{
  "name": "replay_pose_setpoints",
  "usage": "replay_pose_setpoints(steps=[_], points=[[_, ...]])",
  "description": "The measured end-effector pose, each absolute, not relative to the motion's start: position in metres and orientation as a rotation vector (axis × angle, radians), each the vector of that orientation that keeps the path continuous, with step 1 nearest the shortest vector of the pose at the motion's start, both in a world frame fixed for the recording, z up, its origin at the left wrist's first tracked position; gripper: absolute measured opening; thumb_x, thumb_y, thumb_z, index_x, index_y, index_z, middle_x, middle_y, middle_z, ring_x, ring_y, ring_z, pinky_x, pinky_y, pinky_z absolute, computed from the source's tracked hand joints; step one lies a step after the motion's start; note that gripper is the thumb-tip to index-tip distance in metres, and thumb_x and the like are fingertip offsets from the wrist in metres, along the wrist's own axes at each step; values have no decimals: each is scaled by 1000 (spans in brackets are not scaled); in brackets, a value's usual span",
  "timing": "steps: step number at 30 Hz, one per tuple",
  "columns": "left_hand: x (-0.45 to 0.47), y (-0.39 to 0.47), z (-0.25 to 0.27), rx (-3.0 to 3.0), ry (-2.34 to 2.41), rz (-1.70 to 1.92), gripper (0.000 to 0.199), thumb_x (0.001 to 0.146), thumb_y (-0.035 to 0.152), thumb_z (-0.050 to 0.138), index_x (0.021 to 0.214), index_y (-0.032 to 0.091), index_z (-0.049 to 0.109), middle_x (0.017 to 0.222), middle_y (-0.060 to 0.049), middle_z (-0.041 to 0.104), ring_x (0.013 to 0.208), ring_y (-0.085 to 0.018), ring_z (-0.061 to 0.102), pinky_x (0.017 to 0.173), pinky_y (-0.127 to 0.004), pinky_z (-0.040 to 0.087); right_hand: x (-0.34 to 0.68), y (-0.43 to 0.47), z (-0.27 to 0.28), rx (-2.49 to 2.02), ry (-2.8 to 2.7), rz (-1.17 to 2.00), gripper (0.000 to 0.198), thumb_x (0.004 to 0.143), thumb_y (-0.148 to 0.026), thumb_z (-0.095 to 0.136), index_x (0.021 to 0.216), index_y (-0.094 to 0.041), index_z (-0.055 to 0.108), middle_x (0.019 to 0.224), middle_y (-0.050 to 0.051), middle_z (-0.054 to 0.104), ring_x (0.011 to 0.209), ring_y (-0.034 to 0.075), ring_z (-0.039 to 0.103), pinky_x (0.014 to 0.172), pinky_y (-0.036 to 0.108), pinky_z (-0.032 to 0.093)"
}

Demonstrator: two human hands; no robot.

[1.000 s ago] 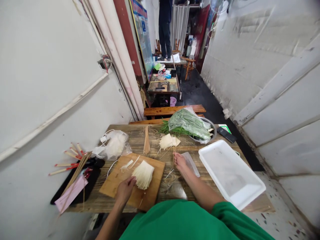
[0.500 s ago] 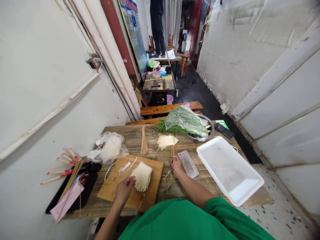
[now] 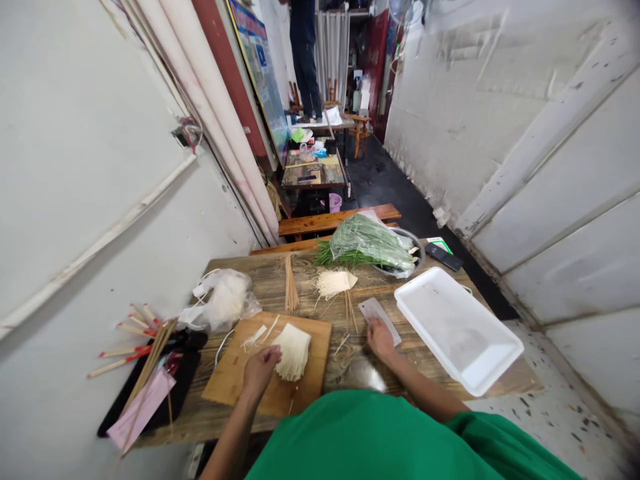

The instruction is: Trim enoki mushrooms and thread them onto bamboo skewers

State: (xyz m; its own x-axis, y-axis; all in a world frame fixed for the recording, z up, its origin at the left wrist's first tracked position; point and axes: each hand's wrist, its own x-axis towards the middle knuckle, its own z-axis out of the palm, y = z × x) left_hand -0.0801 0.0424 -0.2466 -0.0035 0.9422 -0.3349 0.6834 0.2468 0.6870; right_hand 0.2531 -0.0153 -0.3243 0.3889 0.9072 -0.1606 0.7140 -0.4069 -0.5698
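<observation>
The left hand (image 3: 263,368) is over the wooden board (image 3: 319,343), with its fingers bent and its thumb close to them. Its fingertips are at the left side of a pile of pale strips (image 3: 291,352), and I can't tell if they pinch it. The pile lies flat on the board, just right of this hand. Little scraps (image 3: 255,337) lie on the board, a bit past the fingers.

The right hand (image 3: 381,340) has curled fingers and touches the near left part of a flat pale piece (image 3: 382,317). I can't tell how tightly it holds on.

Some thin sticks (image 3: 350,311) are just left of and past the right hand. They lead up to a smaller pale bunch (image 3: 334,283).

Between the board's right edge and the right hand there is room on the wood of the table (image 3: 345,367), with thin bits on it. Right of that hand, past a narrow gap, the white tray's (image 3: 453,327) raised rim stands in the way. Far past both hands, bagged greens (image 3: 373,241) fill the table's far edge.
</observation>
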Motion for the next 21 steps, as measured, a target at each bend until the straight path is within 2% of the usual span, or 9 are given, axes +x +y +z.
replay_pose_setpoints(steps=[5, 9, 14, 18, 21], points=[[-79, 53, -260, 1564, 1693, 387, 27, 82, 34, 53, 95, 13, 63, 88, -5, 68, 81, -18, 63, 78, -36, 48, 275, -64, -333, -2373, -1475, 556, 32, 82, -21, 51, 111, -8, 55, 106, 16, 54, 99, 25, 51, 85, 35, 37], [-77, 61, -269, 1600, 1673, 375, 28, 84, 36, 52, 96, 13, 60, 89, -4, 65, 78, -16, 62, 76, -38, 49, 283, -97, -343, -2416, -1524, 543, 30, 80, -22, 50, 108, -10, 55, 99, 14, 55, 91, 24, 52, 80, 32, 37], [-75, 65, -272, 1685, 1690, 461, 33, 83, 35, 53, 106, 13, 59, 94, -7, 67, 85, -18, 63, 81, -37, 47, 283, -112, -355, -2433, -1531, 519, 39, 79, -23, 51, 116, -10, 50, 101, 14, 55, 91, 24, 52, 78, 31, 36], [-73, 62, -273, 1800, 1760, 490, 37, 83, 37, 45, 107, 14, 61, 106, -10, 66, 98, -22, 60, 88, -33, 44, 285, -109, -363, -2413, -1530, 531, 39, 79, -25, 51, 116, -12, 48, 101, 12, 55, 86, 21, 53, 76, 28, 36], [-66, 55, -274, 1926, 1810, 477, 58, 75, 46, 53, 123, 13, 49, 126, -12, 54, 118, -25, 47, 98, -35, 35, 288, -108, -367, -2387, -1540, 548, 41, 79, -27, 50, 117, -12, 45, 100, 11, 55, 86, 20, 53, 75, 27, 36]])
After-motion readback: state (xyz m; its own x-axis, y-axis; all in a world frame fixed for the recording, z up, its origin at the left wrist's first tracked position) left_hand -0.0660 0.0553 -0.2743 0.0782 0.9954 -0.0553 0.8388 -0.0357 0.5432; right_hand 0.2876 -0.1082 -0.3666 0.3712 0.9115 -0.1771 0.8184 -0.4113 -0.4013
